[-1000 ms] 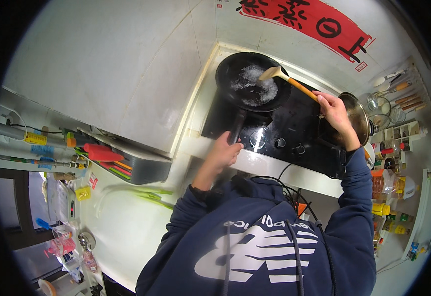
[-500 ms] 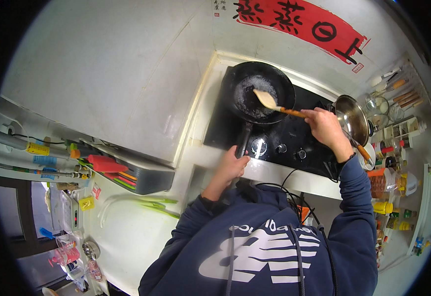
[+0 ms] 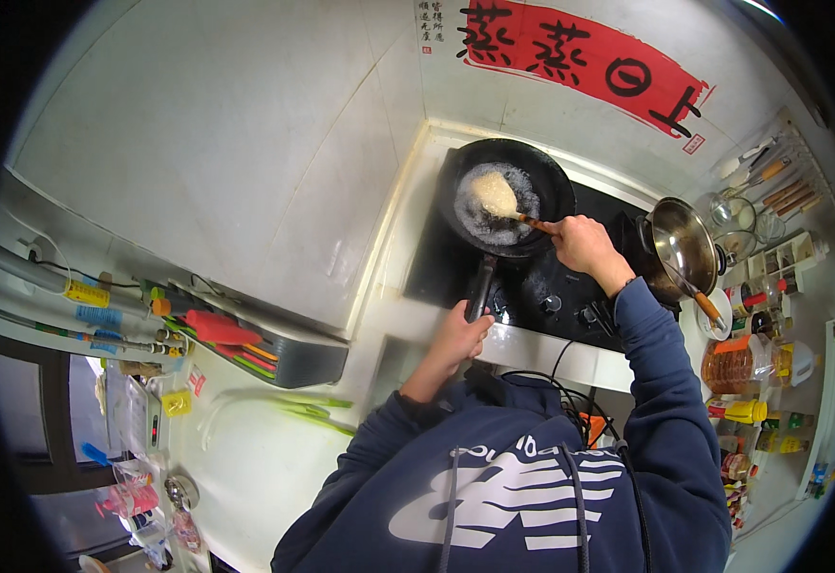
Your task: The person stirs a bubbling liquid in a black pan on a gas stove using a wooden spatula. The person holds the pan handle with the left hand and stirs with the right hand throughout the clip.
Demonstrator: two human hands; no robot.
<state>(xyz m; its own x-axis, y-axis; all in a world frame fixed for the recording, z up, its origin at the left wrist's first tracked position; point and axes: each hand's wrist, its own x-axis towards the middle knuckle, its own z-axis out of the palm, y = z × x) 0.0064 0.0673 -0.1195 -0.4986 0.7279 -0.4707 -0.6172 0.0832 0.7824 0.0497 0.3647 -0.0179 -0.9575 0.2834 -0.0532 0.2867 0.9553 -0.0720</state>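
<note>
The left hand (image 3: 462, 329) is clamped on the handle of the black frying pan (image 3: 505, 194), which sits on the black hob (image 3: 570, 286). The right hand (image 3: 584, 244) grips a wooden spatula (image 3: 505, 202), its blade resting in the pan's bubbling food.

The left hand (image 3: 460, 336) hides the end of the pan handle (image 3: 481, 286).

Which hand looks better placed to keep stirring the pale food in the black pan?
Right, probably: the right hand grips the wooden spatula lying in the round black frying pan, while the left hand holds the pan's handle.
</note>
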